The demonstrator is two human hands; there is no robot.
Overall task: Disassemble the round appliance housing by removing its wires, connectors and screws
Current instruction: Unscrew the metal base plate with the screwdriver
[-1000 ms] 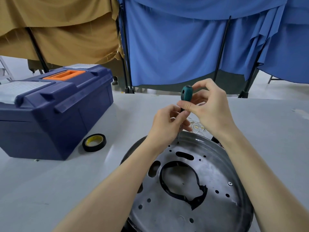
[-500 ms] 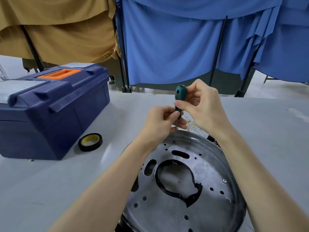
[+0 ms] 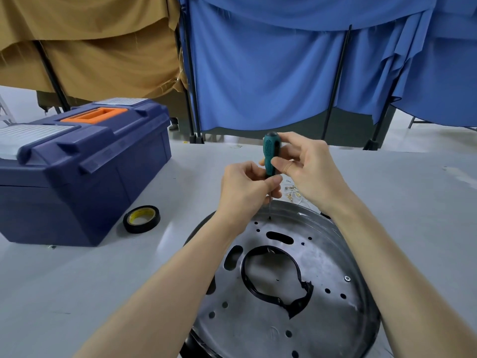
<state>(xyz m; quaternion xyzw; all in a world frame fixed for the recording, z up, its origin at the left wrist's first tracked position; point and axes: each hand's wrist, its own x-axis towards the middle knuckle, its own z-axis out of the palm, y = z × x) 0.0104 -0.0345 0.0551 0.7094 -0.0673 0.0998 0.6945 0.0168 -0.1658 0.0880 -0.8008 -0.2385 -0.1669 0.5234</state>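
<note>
On a grey table (image 3: 77,280), a person's two bare hands work a green-handled screwdriver (image 3: 270,153) over a round metal housing (image 3: 258,329), seen from a head-worn camera. The right hand (image 3: 309,171) pinches the upper part of the handle between thumb and curled fingers, wrist raised and forearm running in from the lower right. The left hand (image 3: 245,189) curls round the base of the handle, where the thin shaft begins, its forearm crossing the housing's near-left rim. The tool stands nearly upright, its tip set at a small hole close to the far edge of the housing.

The housing lies flat at the near edge of the table, directly below both forearms, its plate pierced by round holes and slots. A black ring (image 3: 302,301) lines the large central opening, and one screw (image 3: 347,278) sits in the plate near the right forearm. A faint stamped mark near the plate's front edge is too dim to read.

Small brass-coloured connectors (image 3: 291,193) lie loose on the table just beyond the housing's far rim. To the left stand a dark blue toolbox (image 3: 85,177) with an orange handle and, near it, a roll of black tape (image 3: 139,229); the print on its yellow core is too small to read. Blue curtains (image 3: 258,73) and a tan cloth (image 3: 103,47) hang behind.
</note>
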